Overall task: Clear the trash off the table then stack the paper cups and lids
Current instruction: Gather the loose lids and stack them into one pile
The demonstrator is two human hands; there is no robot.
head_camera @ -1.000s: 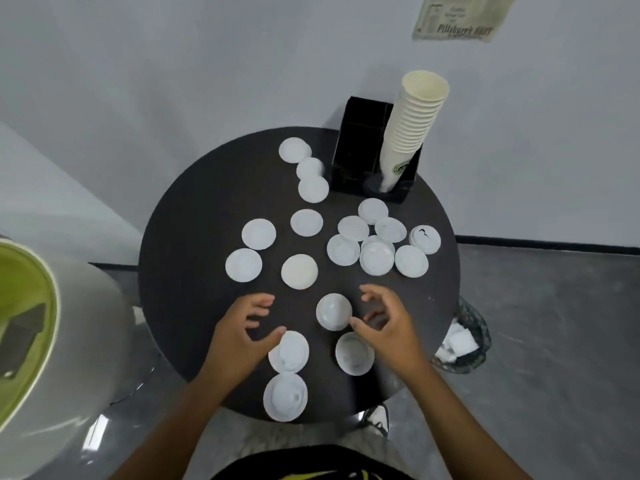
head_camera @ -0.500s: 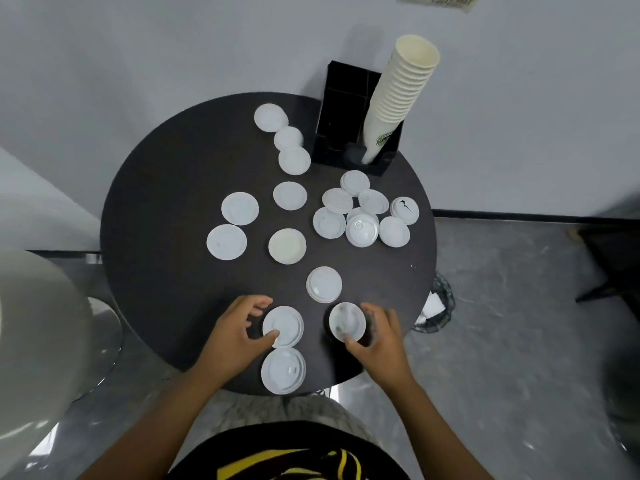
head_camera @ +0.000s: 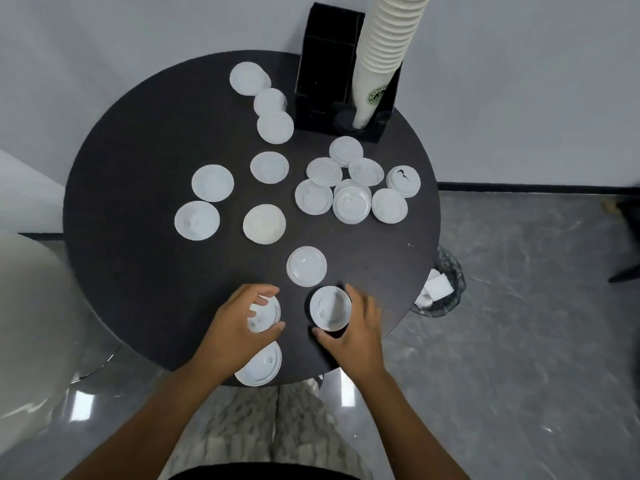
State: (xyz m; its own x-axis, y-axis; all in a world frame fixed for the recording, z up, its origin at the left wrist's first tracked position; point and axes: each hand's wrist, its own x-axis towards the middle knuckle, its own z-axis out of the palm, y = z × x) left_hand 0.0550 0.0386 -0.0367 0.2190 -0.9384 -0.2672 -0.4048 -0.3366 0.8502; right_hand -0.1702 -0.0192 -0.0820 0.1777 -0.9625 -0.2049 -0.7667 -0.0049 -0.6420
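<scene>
A: Both hands were down at the near edge of the round black table [head_camera: 131, 209]. The left hand [head_camera: 235, 327] curled round a white lid [head_camera: 266, 315], thumb on its near rim, fingers over the far side

B: And the right hand [head_camera: 353, 330] gripped another lid [head_camera: 329, 308], tilted up off the tabletop, thumb underneath, fingers along its right edge

A: One more lid [head_camera: 259, 367] sat at the very edge, partly under the left wrist. A single lid [head_camera: 306, 266] lay just beyond the two hands

B: The rest were scattered: a cluster of lids [head_camera: 349, 188] overlapping toward the right, three more [head_camera: 268, 102] in a line at the back, four loose ones [head_camera: 211, 183] to the left

A: The stack of paper cups [head_camera: 384, 53] leaned in the black holder [head_camera: 329, 64] at the back of the table, against the wall

B: Down on the floor by the table's right side stood a wire bin [head_camera: 446, 289] with white scraps in it
</scene>
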